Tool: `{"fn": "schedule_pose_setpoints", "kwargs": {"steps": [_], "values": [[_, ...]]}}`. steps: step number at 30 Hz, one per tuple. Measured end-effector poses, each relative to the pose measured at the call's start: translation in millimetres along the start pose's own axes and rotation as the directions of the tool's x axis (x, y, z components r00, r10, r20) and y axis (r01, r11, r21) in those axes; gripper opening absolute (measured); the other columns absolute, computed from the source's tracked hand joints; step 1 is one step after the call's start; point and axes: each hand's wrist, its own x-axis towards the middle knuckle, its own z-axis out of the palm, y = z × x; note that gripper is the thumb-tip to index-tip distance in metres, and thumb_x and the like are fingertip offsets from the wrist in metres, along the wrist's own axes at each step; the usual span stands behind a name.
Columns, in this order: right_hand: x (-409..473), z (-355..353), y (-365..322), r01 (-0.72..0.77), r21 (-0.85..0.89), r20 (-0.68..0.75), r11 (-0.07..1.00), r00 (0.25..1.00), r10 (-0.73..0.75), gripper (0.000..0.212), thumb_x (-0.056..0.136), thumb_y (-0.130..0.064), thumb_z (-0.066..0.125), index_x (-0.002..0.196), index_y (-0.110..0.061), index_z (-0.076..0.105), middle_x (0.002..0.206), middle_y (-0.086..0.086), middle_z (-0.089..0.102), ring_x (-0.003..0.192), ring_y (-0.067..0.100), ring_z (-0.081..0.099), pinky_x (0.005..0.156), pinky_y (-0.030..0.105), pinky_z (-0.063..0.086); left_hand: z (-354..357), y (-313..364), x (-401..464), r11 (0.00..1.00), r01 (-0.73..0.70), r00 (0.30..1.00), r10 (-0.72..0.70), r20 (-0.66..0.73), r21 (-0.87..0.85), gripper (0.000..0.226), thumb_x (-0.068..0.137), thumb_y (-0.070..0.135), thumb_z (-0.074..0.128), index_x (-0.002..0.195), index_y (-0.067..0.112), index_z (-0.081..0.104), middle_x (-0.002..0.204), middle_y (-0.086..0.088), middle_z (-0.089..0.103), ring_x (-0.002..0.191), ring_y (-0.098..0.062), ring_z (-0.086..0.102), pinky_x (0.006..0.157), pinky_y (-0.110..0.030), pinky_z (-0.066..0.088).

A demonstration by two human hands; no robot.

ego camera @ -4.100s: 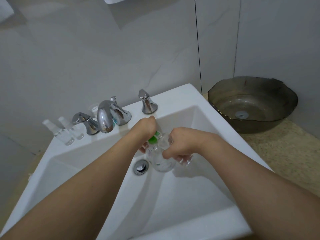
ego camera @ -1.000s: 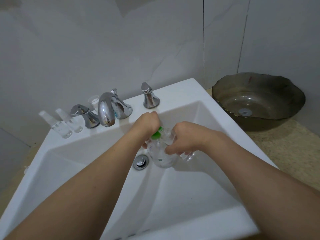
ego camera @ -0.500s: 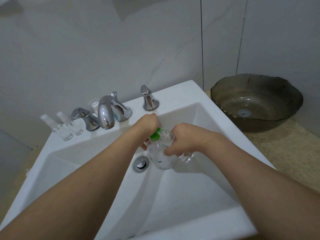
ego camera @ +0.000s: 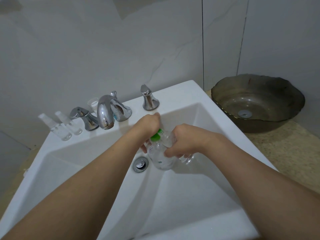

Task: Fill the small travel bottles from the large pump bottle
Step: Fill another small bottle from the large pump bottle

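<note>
Mid-fill, judged. Pump bottle [ego camera: 161, 157] held over sink [ego camera: 181, 196], green pump [ego camera: 156, 135] gripped by left hand [ego camera: 147, 124]; small bottle [ego camera: 187, 157] clasped in right hand [ego camera: 183, 142]. Two travel bottles [ego camera: 59, 127] parked far left; fill level unreadable.

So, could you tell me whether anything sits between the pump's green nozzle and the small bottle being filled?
Nothing visible does. The left hand grips the green pump atop the large bottle, and the right hand holds the small bottle right beside the nozzle.

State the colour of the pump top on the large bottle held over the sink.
Bright green pump top, seen in the head view between the hands.
</note>
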Motion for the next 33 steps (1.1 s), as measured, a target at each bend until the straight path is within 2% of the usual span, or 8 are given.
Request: {"fn": "schedule_pose_setpoints", "kwargs": {"steps": [11,14,17,20,23,28,31,33], "values": [[-1,-1,-1,-0.018,0.023,0.027,1.000,0.999,0.018,0.028,0.071,-0.033,0.072,0.085,-0.008,0.071,0.067,-0.002,0.073,0.068,0.020,0.073,0.073,0.037,0.062,4,-2,5,0.999,-0.015,1.000,0.014,-0.020,-0.049,0.047,0.103,0.030,0.019,0.114,0.001,0.055,0.109,-0.026,0.063,0.094,-0.045,0.066,0.077,-0.059,0.058],[-1,-1,-1,-0.012,0.029,0.023,0.999,1.000,0.012,0.026,0.071,-0.032,0.072,0.078,-0.007,0.071,0.064,-0.001,0.072,0.068,0.021,0.073,0.073,0.037,0.062,3,-2,6,0.998,0.003,1.000,-0.004,-0.007,-0.060,0.049,0.102,0.033,0.019,0.114,0.002,0.056,0.109,-0.026,0.064,0.095,-0.044,0.065,0.079,-0.059,0.057],[0,-1,-1,0.004,0.042,0.006,0.999,1.000,-0.005,0.020,0.070,-0.030,0.071,0.068,-0.010,0.066,0.058,-0.002,0.070,0.065,0.022,0.073,0.073,0.038,0.062,-5,-2,8,0.996,0.063,0.994,-0.057,0.088,-0.069,0.048,0.100,0.037,0.026,0.113,0.003,0.058,0.110,-0.023,0.064,0.099,-0.043,0.063,0.087,-0.059,0.053],[-1,-1,-2,0.032,0.096,-0.022,0.995,0.999,-0.030,0.019,0.068,-0.028,0.070,0.058,-0.017,0.058,0.051,-0.003,0.064,0.057,0.023,0.067,0.072,0.042,0.062,-18,0,7,0.987,0.141,0.953,-0.115,0.282,-0.073,0.055,0.101,0.050,0.032,0.119,0.006,0.057,0.119,-0.020,0.063,0.109,-0.047,0.059,0.095,-0.068,0.044],[-2,-1,-1,0.058,0.092,-0.031,0.994,0.998,-0.056,0.019,0.066,-0.030,0.069,0.059,-0.017,0.057,0.054,0.000,0.065,0.064,0.028,0.070,0.072,0.046,0.061,-22,2,9,0.985,0.160,0.930,-0.127,0.344,-0.070,0.064,0.099,0.061,0.032,0.122,0.006,0.056,0.121,-0.020,0.064,0.111,-0.048,0.060,0.096,-0.072,0.041],[-2,-2,-1,0.068,0.082,-0.025,0.994,0.998,-0.066,0.019,0.068,-0.030,0.070,0.060,-0.017,0.059,0.056,0.000,0.067,0.069,0.028,0.072,0.073,0.046,0.061,-18,1,4,0.991,0.123,0.951,-0.104,0.291,-0.050,0.063,0.098,0.061,0.031,0.115,0.007,0.059,0.115,-0.019,0.067,0.104,-0.046,0.064,0.090,-0.068,0.048],[-2,-3,-1,0.059,0.075,-0.009,0.995,0.998,-0.059,0.017,0.069,-0.029,0.071,0.063,-0.016,0.061,0.056,-0.001,0.068,0.069,0.027,0.072,0.073,0.043,0.061,-11,0,0,0.998,0.067,0.984,-0.062,0.166,-0.021,0.055,0.099,0.048,0.027,0.106,0.004,0.060,0.107,-0.022,0.068,0.095,-0.045,0.067,0.085,-0.066,0.052],[-1,-3,-1,0.038,0.039,0.003,0.999,0.999,-0.039,0.019,0.069,-0.031,0.071,0.069,-0.012,0.066,0.058,-0.001,0.070,0.065,0.023,0.073,0.073,0.041,0.062,-6,1,-1,1.000,0.023,0.997,-0.023,0.075,-0.004,0.056,0.101,0.042,0.020,0.109,0.000,0.056,0.102,-0.025,0.067,0.091,-0.043,0.067,0.081,-0.063,0.055]]}}
